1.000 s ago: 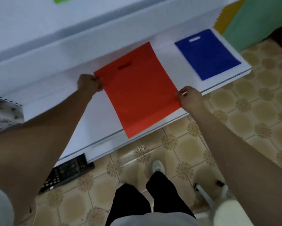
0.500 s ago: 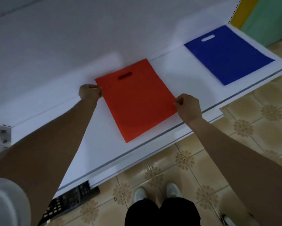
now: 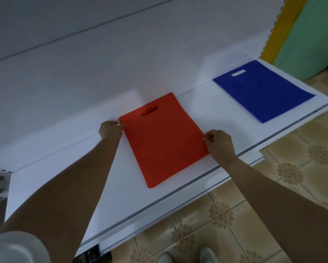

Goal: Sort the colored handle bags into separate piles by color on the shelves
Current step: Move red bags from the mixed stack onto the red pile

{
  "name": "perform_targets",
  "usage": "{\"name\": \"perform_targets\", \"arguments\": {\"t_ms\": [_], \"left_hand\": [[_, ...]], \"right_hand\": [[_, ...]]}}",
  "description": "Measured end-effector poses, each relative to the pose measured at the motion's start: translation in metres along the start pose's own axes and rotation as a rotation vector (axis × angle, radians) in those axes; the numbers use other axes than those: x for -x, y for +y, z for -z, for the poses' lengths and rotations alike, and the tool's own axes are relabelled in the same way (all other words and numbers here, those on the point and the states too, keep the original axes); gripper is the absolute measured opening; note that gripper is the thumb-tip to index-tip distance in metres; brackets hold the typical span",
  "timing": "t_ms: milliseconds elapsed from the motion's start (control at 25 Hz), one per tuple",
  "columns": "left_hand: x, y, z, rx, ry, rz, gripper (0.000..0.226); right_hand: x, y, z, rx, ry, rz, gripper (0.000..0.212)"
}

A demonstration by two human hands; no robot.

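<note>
Red fabric on white steel: a red bag (image 3: 164,141) lies flat on the shelf (image 3: 64,186), handle slot toward the back, as the left hand (image 3: 110,130) pinches its left edge and the right hand (image 3: 219,144) pinches its right edge. A blue bag (image 3: 263,90) sits well apart to the right (its own pile). Done well, both hands would likely let go together, leaving the bag square and unwrinkled.

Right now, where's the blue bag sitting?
In the head view, the blue bag lies flat at the right end of the white shelf, right of the red bag and apart from it.
</note>
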State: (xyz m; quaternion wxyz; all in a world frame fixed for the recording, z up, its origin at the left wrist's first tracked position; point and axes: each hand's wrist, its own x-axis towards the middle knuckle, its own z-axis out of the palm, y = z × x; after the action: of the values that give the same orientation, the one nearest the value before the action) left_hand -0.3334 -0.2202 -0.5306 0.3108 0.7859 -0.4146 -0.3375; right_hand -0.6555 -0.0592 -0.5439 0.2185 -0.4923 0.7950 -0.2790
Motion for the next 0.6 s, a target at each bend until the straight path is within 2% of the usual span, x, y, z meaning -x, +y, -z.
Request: {"name": "perform_targets", "arguments": {"t_ms": [120,280,400,600], "left_hand": [[0.018,0.011,0.011,-0.038,-0.033,-0.007,0.050],[0.119,0.053,0.044,-0.213,-0.096,-0.250,0.038],[0.206,0.080,0.077,-0.282,-0.216,-0.476,0.039],[0.318,0.121,0.157,-0.258,-0.379,-0.756,0.040]], "right_hand": [[0.007,-0.015,0.009,0.038,-0.087,-0.027,0.038],[0.061,-0.069,0.065,-0.057,-0.113,-0.046,0.038],[0.127,-0.121,0.119,-0.284,-0.008,0.047,0.034],[0.229,-0.192,0.194,-0.389,0.246,0.179,0.032]]}}
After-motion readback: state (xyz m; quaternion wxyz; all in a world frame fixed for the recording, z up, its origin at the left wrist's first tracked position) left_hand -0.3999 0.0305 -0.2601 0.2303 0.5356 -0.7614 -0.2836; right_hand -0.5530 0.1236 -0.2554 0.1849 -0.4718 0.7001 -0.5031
